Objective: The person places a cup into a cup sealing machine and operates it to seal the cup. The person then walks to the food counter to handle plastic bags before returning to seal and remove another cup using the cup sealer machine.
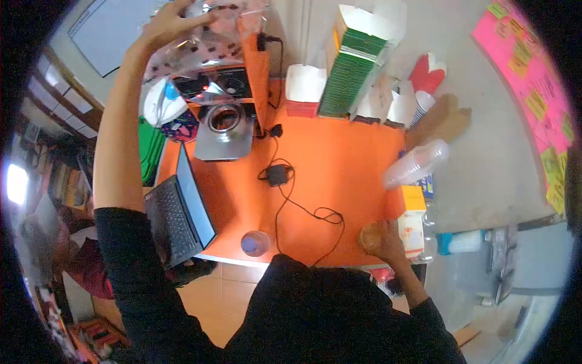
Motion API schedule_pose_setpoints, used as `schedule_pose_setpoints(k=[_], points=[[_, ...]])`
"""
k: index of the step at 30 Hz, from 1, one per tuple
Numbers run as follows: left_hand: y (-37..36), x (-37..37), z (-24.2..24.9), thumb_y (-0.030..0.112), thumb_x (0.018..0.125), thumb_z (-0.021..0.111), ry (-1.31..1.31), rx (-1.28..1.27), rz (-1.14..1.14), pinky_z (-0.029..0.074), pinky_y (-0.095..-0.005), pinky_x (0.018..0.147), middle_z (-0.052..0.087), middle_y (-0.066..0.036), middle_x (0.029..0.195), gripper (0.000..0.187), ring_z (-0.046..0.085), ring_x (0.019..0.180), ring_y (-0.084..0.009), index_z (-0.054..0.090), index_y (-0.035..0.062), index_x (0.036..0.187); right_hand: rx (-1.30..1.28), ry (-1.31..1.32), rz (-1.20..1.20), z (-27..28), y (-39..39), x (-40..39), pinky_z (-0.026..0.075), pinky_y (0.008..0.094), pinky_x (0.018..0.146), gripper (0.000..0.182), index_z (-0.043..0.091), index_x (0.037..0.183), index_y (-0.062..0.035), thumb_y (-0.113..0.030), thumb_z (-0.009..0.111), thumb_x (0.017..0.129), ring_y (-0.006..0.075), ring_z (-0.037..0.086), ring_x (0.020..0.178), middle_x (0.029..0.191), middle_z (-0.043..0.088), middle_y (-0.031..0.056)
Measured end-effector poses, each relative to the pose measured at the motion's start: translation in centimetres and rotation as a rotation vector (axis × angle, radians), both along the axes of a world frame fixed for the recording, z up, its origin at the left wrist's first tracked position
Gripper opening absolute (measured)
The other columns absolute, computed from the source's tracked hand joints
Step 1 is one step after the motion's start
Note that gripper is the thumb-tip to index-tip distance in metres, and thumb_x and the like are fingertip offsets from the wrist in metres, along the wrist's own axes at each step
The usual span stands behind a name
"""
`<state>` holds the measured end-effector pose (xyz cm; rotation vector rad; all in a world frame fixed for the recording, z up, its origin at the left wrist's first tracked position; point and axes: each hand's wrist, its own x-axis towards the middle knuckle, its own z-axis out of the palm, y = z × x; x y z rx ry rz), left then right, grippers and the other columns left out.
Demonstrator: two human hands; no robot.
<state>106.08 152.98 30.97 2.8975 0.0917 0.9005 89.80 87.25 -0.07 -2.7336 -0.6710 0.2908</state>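
Note:
My left hand (173, 23) is raised at the top left. Its thumb and fingers are spread apart over a clear plastic bag (200, 51) with a pinkish, dark-spotted pattern, on top of an orange-and-black machine (227, 85). The tips of the upper fingers run close to the frame's edge. At the table's front right, my right hand (391, 246) is wrapped round a small brownish-yellow jar (368, 238), whose contents I cannot make out. Right beside that hand stands a yellow-and-white box (413, 215).
An open laptop (179, 212) and a clear bottle (256, 243) are on the orange table (357, 158). A black cable with an adapter (278, 175) crosses its middle. Stacked plastic cups (418, 164) lie at the right edge; a tall green box (354, 73) stands behind. Another person (91, 264) is at left.

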Motion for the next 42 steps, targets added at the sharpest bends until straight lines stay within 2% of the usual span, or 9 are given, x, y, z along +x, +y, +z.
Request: schedule_pose_setpoints(k=[7,11,12,15,23,26,29,32,42], points=[[-3.6,-2.9,2.8,0.063,0.075,0.067,0.134,0.083,-0.113,0.043,-0.0428,0.102,0.041,-0.023,0.142,0.09,0.051,0.122,-0.0345,0.047,0.001,0.137,0.031,0.039,-0.084,-1.0,-0.6,-0.1,0.045,0.048,0.093,0.092,0.041,0.123,-0.0033,-0.03,0.09,0.049,0.0419,0.045,0.117,0.123,0.043,0.0207],[-2.9,-2.7,4.4,0.039,0.099,0.043,0.365,0.418,-0.149,0.038,-0.0423,0.107,0.036,-0.021,0.139,0.053,0.041,0.127,-0.0345,0.035,0.019,0.148,-0.022,-0.071,-0.028,-0.2,0.2,-0.1,0.045,0.0491,0.091,0.088,0.043,0.121,-0.0028,-0.029,0.089,0.051,0.042,0.047,0.11,0.119,0.044,0.0211],[-3.1,-1.8,4.0,0.028,0.103,0.032,0.377,0.042,-0.002,0.032,-0.0432,0.112,0.04,-0.018,0.137,0.047,0.035,0.13,-0.0337,0.03,0.0269,0.15,-0.006,-0.079,-0.014,-0.6,0.1,-0.1,0.045,0.0491,0.091,0.088,0.043,0.121,-0.0028,-0.029,0.089,0.051,0.042,0.047,0.11,0.119,0.044,0.0211],[-3.0,-1.8,3.9,0.056,0.098,0.027,0.312,0.069,-0.179,0.023,-0.0416,0.115,0.046,-0.009,0.144,0.057,0.036,0.131,-0.0371,0.044,0.0259,0.143,-0.013,-0.158,0.003,-1.8,-0.2,-0.1,0.045,0.0494,0.091,0.084,0.044,0.118,-0.0017,-0.031,0.087,0.052,0.0432,0.047,0.109,0.116,0.045,0.0223],[-7.0,-2.7,5.9,0.056,0.097,0.034,0.306,0.057,0.222,0.031,-0.0393,0.109,0.053,-0.012,0.13,0.056,0.043,0.129,-0.0341,0.064,0.0158,0.122,0.024,-0.063,0.011,-0.6,-0.2,-0.2,0.046,0.052,0.087,0.08,0.047,0.115,-0.0031,-0.032,0.087,0.052,0.0441,0.048,0.108,0.112,0.048,0.0213],[-3.8,-0.3,5.0,0.068,0.088,0.041,0.26,0.087,0.066,0.018,-0.0773,0.097,0.052,-0.009,0.134,0.067,0.047,0.127,-0.0366,0.062,0.0175,0.126,-0.014,-0.165,0.095,1.7,0.7,-0.1,0.046,0.0522,0.086,0.064,0.053,0.108,-0.004,-0.035,0.081,0.059,0.0433,0.051,0.103,0.107,0.052,0.0215],[-3.4,0.3,4.1,0.068,0.088,0.042,0.248,0.006,0.082,0.023,-0.0759,0.096,0.051,-0.009,0.134,0.066,0.049,0.125,-0.0363,0.063,0.0169,0.124,-0.023,-0.101,0.045,0.4,0.4,0.0,0.045,0.0518,0.086,0.054,0.058,0.104,-0.0044,-0.037,0.077,0.065,0.0417,0.054,0.097,0.104,0.055,0.0223],[-5.3,-0.8,3.8,0.05,0.094,0.049,0.062,0.102,0.082,0.045,-0.0442,0.093,0.06,-0.016,0.119,0.05,0.057,0.108,-0.0367,0.065,0.0079,0.114,0.05,-0.077,-0.071,-0.1,0.1,-0.4,0.045,0.0516,0.088,0.056,0.058,0.104,-0.0035,-0.037,0.077,0.064,0.041,0.054,0.097,0.105,0.054,0.0224],[-5.8,0.1,4.1,0.046,0.088,0.057,-0.021,0.001,0.056,0.051,-0.0452,0.078,0.069,-0.015,0.096,0.04,0.065,0.092,-0.035,0.072,0.0099,0.097,-0.007,-0.029,0.025,-1.5,-1.0,0.2,0.047,0.052,0.086,0.074,0.052,0.114,-0.0041,-0.039,0.084,0.058,0.0432,0.047,0.112,0.117,0.048,0.0219]])
